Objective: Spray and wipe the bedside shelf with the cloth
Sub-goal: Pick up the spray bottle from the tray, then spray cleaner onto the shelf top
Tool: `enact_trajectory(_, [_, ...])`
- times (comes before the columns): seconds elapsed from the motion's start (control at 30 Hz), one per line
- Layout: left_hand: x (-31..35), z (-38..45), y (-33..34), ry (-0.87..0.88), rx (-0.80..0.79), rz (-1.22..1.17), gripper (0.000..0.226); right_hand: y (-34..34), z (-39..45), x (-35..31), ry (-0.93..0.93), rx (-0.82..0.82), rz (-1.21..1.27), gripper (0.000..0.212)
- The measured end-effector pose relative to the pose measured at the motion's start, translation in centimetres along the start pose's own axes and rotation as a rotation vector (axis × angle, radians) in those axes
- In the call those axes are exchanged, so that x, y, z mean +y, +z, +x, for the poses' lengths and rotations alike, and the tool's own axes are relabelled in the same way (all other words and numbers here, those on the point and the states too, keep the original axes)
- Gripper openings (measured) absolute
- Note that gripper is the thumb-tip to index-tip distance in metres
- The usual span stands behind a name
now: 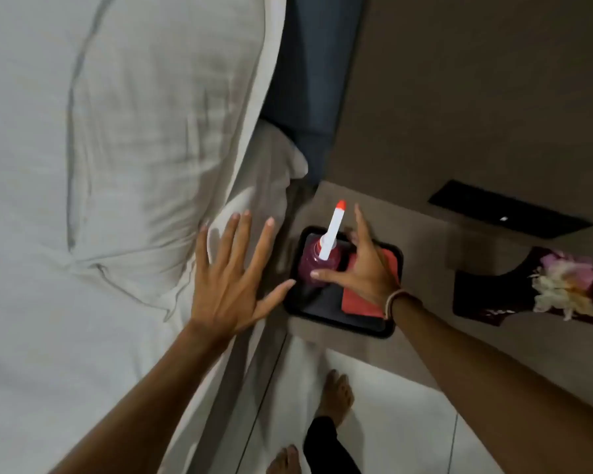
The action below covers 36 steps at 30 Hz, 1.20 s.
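The brown shelf (421, 234) beside the bed holds a black tray (339, 323), a flat black thing (509, 209) (too dark to tell what), and a flowery packet (558, 285).

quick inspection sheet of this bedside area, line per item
surface: bedside shelf, brown, partly covered
job's things: spray bottle upright in black tray; red cloth flat in the tray beside it
clutter: floral tissue box and a black flat device on the shelf
hands: right hand open around the bottle, grip not closed; left hand spread open, empty, over the bed edge
cables: nothing seen
surroundings: white pillow, tiled floor, bare feet
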<state>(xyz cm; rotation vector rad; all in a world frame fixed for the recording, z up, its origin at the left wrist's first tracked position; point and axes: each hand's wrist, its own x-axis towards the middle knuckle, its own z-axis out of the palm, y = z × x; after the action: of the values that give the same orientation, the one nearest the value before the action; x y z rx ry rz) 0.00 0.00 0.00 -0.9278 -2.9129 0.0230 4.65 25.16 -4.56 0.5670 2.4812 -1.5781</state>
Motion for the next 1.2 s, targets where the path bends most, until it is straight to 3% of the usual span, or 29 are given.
enact_trajectory(0.13, [-1.1, -0.1, 1.3, 0.006, 0.021, 0.06, 0.095, 1.7, 2.4, -0.2, -0.077, 0.018, 0.015, 0.118])
enact_trajectory(0.33, [-0.6, -2.0, 1.2, 0.11, -0.019, 0.088, 0.09, 4.1, 1.5, -0.3, -0.053, 0.24, 0.15, 0.088])
enact_trajectory(0.47, [0.0, -3.2, 0.3, 0.163, -0.046, 0.104, 0.089, 4.2, -2.0, -0.7, -0.024, 0.385, 0.287, 0.076])
enact_trajectory(0.6, [1.4, -5.1, -0.4, 0.174, -0.144, 0.085, 0.09, 3.3, -8.4, -0.2, 0.054, 0.414, 0.491, 0.06])
enact_trajectory(0.7, [4.5, -7.7, -0.1, 0.219, -0.231, 0.074, 0.09, 2.3, -15.2, 2.5, 0.158, 0.386, 0.544, 0.064])
enact_trajectory(0.93, [12.6, -11.3, 2.6, 0.29, -0.232, 0.073, 0.089, -0.4, -27.1, 11.1, 0.269, 0.595, 0.456, 0.047])
enact_trajectory(1.2, [15.7, -10.9, 2.5, 0.284, -0.285, 0.033, 0.096, -2.6, -29.3, 15.8, 0.248, 0.613, 0.328, 0.039])
